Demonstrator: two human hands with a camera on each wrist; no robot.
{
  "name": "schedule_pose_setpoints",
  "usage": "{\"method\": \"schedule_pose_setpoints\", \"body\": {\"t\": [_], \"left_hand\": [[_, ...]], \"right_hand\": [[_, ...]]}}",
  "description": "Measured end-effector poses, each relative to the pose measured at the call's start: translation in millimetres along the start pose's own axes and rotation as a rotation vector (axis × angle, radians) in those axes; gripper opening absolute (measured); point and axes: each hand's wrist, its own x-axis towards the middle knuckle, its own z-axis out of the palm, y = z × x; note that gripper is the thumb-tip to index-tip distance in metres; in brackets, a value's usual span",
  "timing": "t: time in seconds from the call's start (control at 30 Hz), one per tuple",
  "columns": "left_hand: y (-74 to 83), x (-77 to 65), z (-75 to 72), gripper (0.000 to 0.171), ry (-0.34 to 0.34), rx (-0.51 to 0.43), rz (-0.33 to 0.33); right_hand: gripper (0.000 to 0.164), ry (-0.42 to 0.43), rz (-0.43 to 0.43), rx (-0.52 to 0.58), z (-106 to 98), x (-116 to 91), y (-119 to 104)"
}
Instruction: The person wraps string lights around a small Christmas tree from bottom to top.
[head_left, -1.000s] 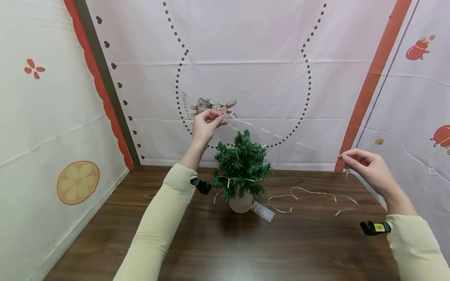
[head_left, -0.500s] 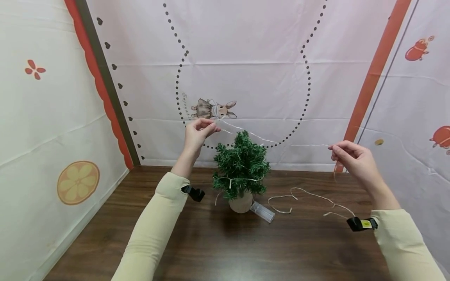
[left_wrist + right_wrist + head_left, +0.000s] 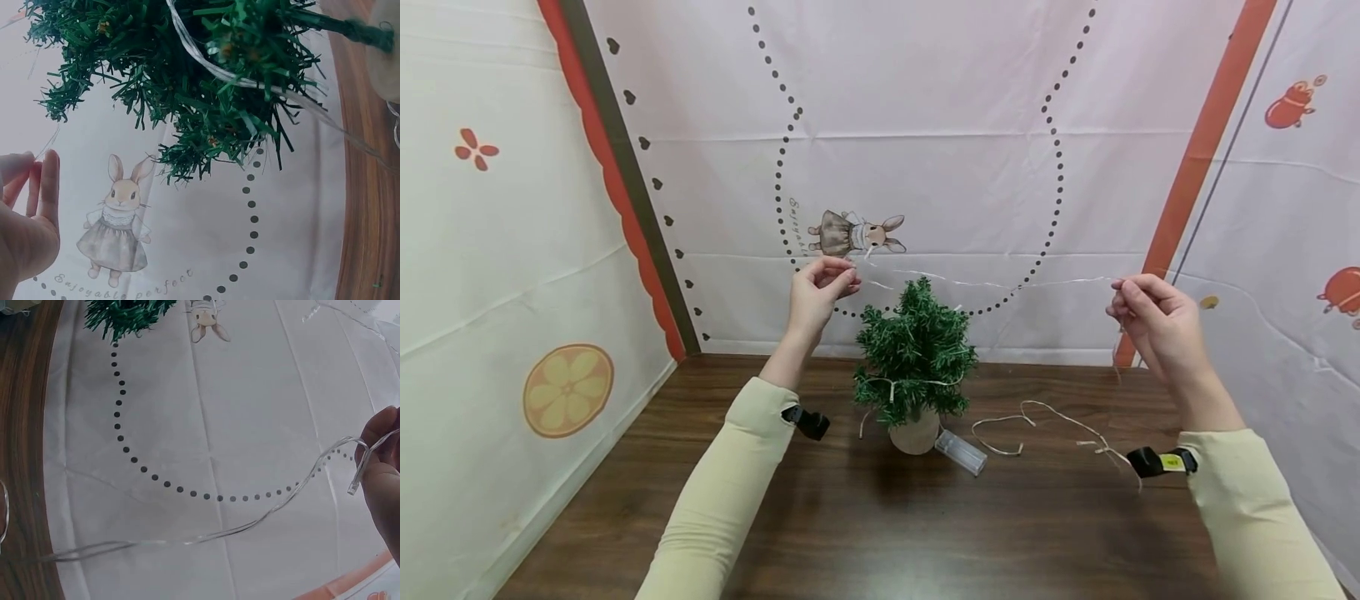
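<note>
A small artificial Christmas tree [image 3: 915, 350] in a pale round base [image 3: 914, 435] stands upright on the wooden table, a stretch of string lights [image 3: 936, 382] wrapped around its lower branches. Above and left of the treetop, my left hand [image 3: 817, 292] pinches the light string between thumb and fingertips. Far to the right, my right hand [image 3: 1163, 323] pinches the same string, which spans almost level behind the treetop between both hands. In the right wrist view a clear bulb end of the string lights [image 3: 354, 486] dangles by the right thumb, and the wire trails down toward the table.
A clear battery box [image 3: 961, 453] lies on the table [image 3: 880, 533] just right of the tree's base. Loose light wire [image 3: 1037, 407] curls across the tabletop to its right. A printed fabric backdrop [image 3: 925, 183] encloses the table at the back and both sides.
My right hand has moved left and then upward, lifting its end of the string. My left hand has shifted slightly left and down. Loose wire on the right has been dragged along; the tree stays put.
</note>
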Motion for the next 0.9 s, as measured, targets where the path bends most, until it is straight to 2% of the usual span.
{"method": "schedule_pose_setpoints", "body": {"t": [0.17,0.33,0.47,0.63,0.9], "left_hand": [[-0.2,0.3,1.2,0.013,-0.005,-0.01,0.017],[-1.5,3.2,0.1,0.008,-0.02,-0.086,0.01],[-3.1,3.8,-2.2,0.008,-0.08,-0.156,0.002],[-1.2,4.2,-3.0,0.015,-0.16,-0.192,0.007],[7.0,5.4,-3.3,0.017,-0.212,-0.227,0.001]], "right_hand": [[0.017,0.007,-0.001,-0.033,4,3,-2],[0.017,0.009,-0.009,-0.029,5,7,-4],[0.017,-0.012,-0.013,0.014,7,8,-6],[0.017,-0.031,-0.011,0.05,9,9,-7],[0.017,-0.023,-0.011,0.023,9,9,-7]]}}
